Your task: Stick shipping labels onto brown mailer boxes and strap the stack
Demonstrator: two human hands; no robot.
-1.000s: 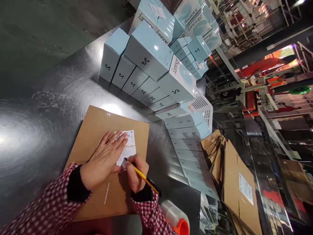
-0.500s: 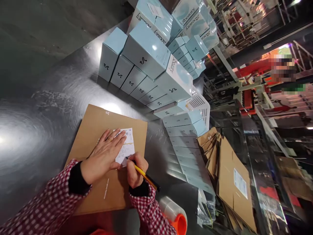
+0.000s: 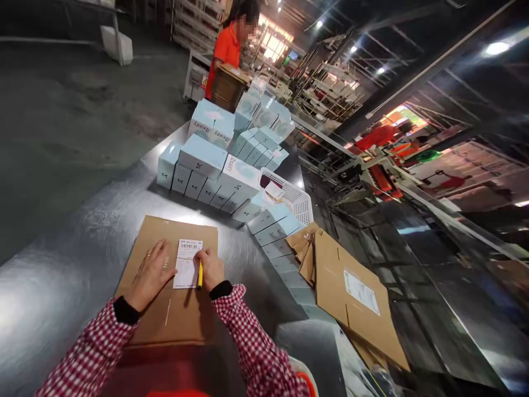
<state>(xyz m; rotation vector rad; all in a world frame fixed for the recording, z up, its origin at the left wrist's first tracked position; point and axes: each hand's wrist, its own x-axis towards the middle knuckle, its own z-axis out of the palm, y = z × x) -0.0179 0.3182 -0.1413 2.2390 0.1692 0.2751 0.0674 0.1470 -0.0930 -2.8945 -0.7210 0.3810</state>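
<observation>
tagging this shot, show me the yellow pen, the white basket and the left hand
Yellow pen (image 3: 200, 274), head view, its barrel
White basket (image 3: 305, 209), head view, its perforated wall
Left hand (image 3: 151, 275), head view, its back

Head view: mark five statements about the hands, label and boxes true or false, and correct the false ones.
1. The right hand holds a yellow pen. True.
2. The left hand is clenched in a fist. False: it is open, resting on the cardboard.
3. The label lies on the cardboard. True.
4. The blue boxes stand on the floor. False: they are on the metal table.
5. A person in orange is beyond the blue boxes. True.
</observation>
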